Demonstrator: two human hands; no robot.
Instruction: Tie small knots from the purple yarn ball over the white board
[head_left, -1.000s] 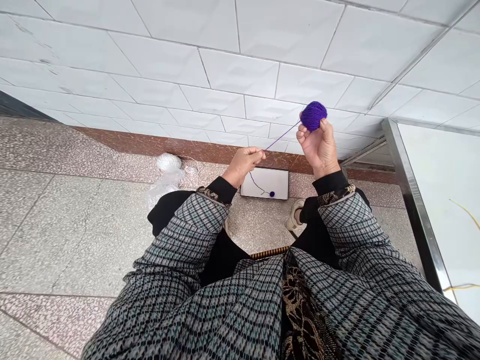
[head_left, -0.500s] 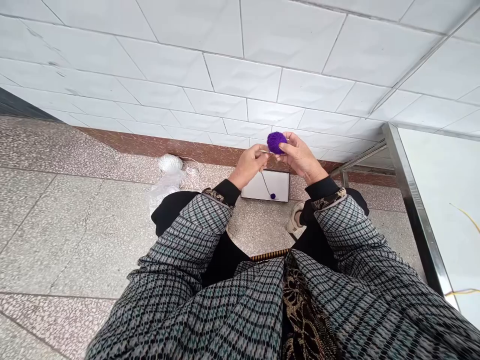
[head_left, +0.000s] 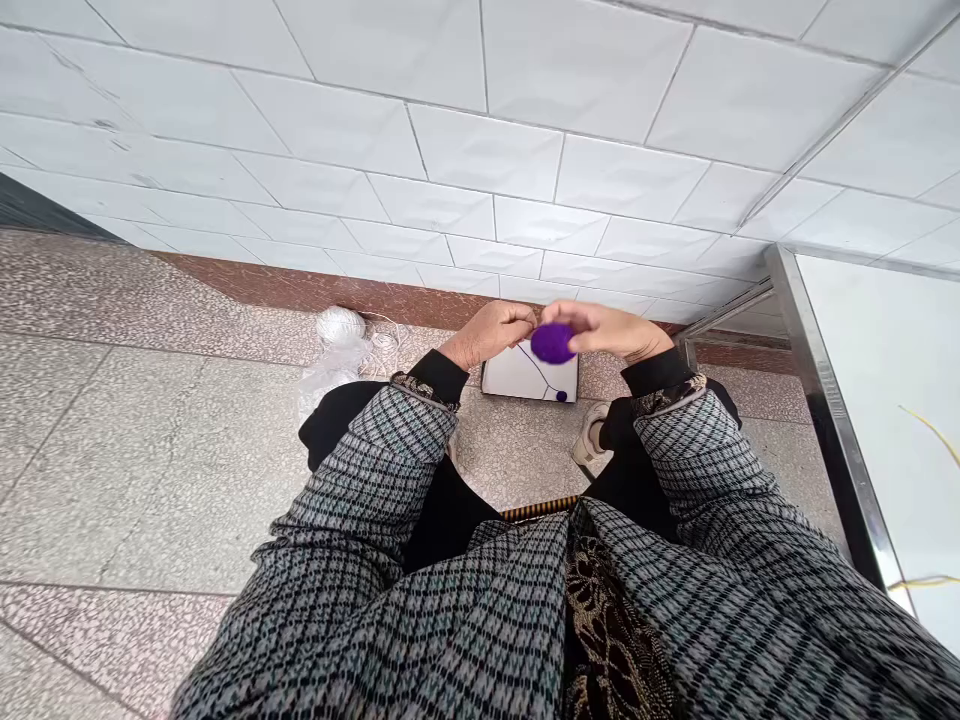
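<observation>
A purple ball of yarn (head_left: 553, 343), slightly blurred by motion, is held in the fingers of my right hand (head_left: 600, 328). Just left of it, my left hand (head_left: 495, 332) is closed, its fingertips pinching the purple yarn strand (head_left: 534, 366). From there the strand runs down to a small dark purple ball (head_left: 561, 396) in the shallow white box (head_left: 502, 382) on the floor. The two hands are close together above the box, and they cover part of its far edge.
A white yarn ball (head_left: 340, 326) and a crumpled clear plastic bag (head_left: 330, 375) lie on the floor at left. White tiled wall (head_left: 450, 120) rises ahead. At right stands a white table (head_left: 885, 400) with a metal edge and a yellow strand (head_left: 930, 430). My shoe (head_left: 592, 440) is near the box.
My right hand has come down and left with the purple ball, from high at right to beside my left hand. The small ball in the box has shifted slightly right.
</observation>
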